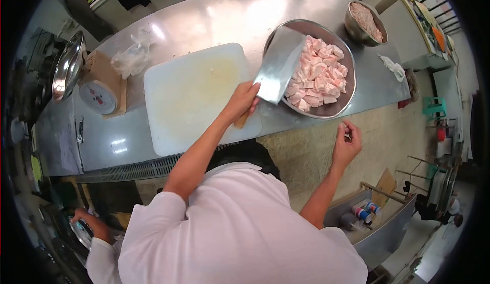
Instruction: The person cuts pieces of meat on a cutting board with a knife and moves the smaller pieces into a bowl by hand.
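A broad metal cleaver [282, 62] with a wooden handle is in my left hand [243, 101], fingers wrapped round the handle. Its blade slants up over the left side of a big steel bowl [351, 82]. Pale pink chunks of fatty meat [319, 77] fill much of that bowl; the blade covers part of them. My right hand [348, 143] hovers below the bowl, past the table edge, its fingers loosely curled in and nothing visible in them. Left of the bowl lies a white cutting board [196, 97], wet and stained, with small scraps on it.
A bowl of minced meat [365, 22] stands at the table's far right, near a crumpled white cloth [392, 67]. On the left are a dial scale [99, 92] with a steel pan and a plastic bag [133, 57]. Another person's hand [92, 224] shows at lower left.
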Demonstrator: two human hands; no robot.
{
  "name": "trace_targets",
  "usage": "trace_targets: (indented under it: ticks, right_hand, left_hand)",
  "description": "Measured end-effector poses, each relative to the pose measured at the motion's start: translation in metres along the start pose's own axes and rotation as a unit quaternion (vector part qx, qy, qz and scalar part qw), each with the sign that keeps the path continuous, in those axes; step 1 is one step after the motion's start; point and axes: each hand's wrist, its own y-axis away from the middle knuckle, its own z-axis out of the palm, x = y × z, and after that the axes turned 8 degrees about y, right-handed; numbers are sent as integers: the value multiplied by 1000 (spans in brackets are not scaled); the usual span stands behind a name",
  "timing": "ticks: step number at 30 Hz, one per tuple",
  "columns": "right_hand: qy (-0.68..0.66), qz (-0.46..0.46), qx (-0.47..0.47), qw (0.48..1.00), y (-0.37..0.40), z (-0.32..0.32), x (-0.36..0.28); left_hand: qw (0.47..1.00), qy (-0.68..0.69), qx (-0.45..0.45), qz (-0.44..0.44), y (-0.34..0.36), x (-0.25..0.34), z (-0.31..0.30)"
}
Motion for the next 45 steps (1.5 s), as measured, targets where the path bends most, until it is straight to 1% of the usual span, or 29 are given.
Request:
trace_targets:
  ticks: [3, 6, 8, 9, 11, 12, 13, 14, 16, 18, 20, 21, 22, 23, 25, 26, 27, 29, 30, 31, 32, 33, 34, 35, 36, 38, 40, 43, 45]
  right_hand:
    - [12, 29, 13, 999, -4, -11, 18]
    - [7, 45, 21, 999, -13, -13, 33]
    - [-8, 35, 7, 999, -24, -4, 30]
    - [-41, 24, 11, 999, -32, 6, 25]
    - [-97, 2, -16, 995, -48, 34, 9]
    - [-115, -33, -27, 992, -54, 48, -3]
    - [-135, -68, -36, 988, -59, 61, -16]
    - [-153, -81, -60, 983, -62, 76, -33]
    - [-226, -161, -120, 953, -64, 104, -72]
    - [-256, -199, -166, 931, -58, 121, -108]
    - [-289, -276, -239, 885, -44, 135, -140]
    - [-302, -275, -280, 869, -32, 137, -154]
    - [-312, -317, -290, 848, -22, 138, -169]
    - [-311, -314, -321, 838, -9, 137, -181]
    - [-329, -301, -381, 810, 19, 137, -191]
    - [-348, -289, -410, 791, 34, 141, -191]
    - [-357, -305, -417, 778, 47, 141, -192]
    - [-330, -254, -480, 772, 73, 141, -192]
    - [-338, -269, -487, 759, 86, 142, -191]
    - [-350, -230, -517, 746, 98, 142, -191]
    - [-359, -189, -546, 733, 106, 142, -191]
    - [-361, -200, -551, 726, 113, 141, -195]
    - [-361, -170, -565, 723, 120, 141, -198]
    - [-359, -139, -578, 720, 128, 140, -201]
    - [-360, -147, -581, 715, 134, 141, -204]
    - [-365, -150, -576, 716, 149, 147, -216]
    - [-370, -180, -559, 720, 170, 142, -242]
    - [-389, -203, -538, 720, 208, 139, -274]
    - [-397, -227, -535, 711, 240, 137, -296]
  left_hand:
    - [992, -115, 39, -33, 65, -27, -46]
    - [988, -67, 89, -102, 148, -43, -91]
    - [974, -63, 185, -114, 190, -45, -101]
    - [971, -53, 205, -112, 199, -45, -102]
    - [940, -144, 302, -63, 217, -42, -105]
    - [931, -134, 334, -63, 222, -38, -104]
    - [893, -273, 358, 14, 220, -30, -102]
    - [829, -410, 371, 83, 217, -22, -100]
    - [797, -399, 442, 106, 204, -10, -87]
    - [768, -382, 487, 167, 188, -20, -88]
    - [733, -426, 493, 196, 170, -48, -108]
    - [728, -435, 489, 202, 165, -57, -114]
    - [725, -442, 484, 211, 159, -62, -118]
    - [714, -437, 504, 213, 155, -68, -121]
    - [736, -444, 473, 195, 150, -78, -124]
    - [725, -439, 493, 198, 148, -84, -125]
    - [729, -431, 493, 201, 146, -90, -125]
    - [722, -418, 511, 208, 148, -91, -126]
    - [737, -420, 495, 188, 152, -88, -126]
    - [754, -422, 475, 168, 161, -84, -127]
    - [747, -417, 489, 170, 172, -82, -127]
    - [782, -386, 462, 160, 184, -74, -126]
    - [816, -353, 432, 153, 197, -67, -125]
    - [819, -332, 437, 165, 214, -59, -125]
    - [816, -329, 445, 169, 229, -59, -128]
    - [839, -259, 440, 188, 259, -63, -139]
    - [824, -264, 453, 214, 287, -68, -149]
    - [846, -244, 443, 171, 328, -76, -170]
    - [840, -246, 449, 182, 355, -84, -184]
